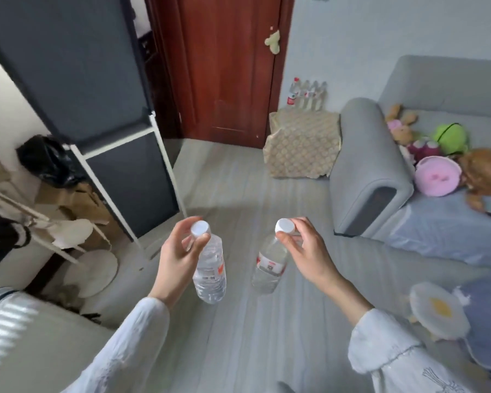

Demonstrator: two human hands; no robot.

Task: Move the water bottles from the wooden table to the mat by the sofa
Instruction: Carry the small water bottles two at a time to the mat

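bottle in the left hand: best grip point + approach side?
Take the left bottle at the neck just under its white cap, coming from above. It hangs near upright, cap toward the camera, and the left hand already pinches it there with thumb and fingers. The clear body below is wider and probably slippery.

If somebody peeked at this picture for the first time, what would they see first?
First, the two clear water bottles up front: the left hand pinches one bottle near its white cap, the right hand another bottle. Next, the bright plush toys piled on the grey sofa at the right. Farther back, more bottles stand in a row on the patterned mat beside the red-brown door.
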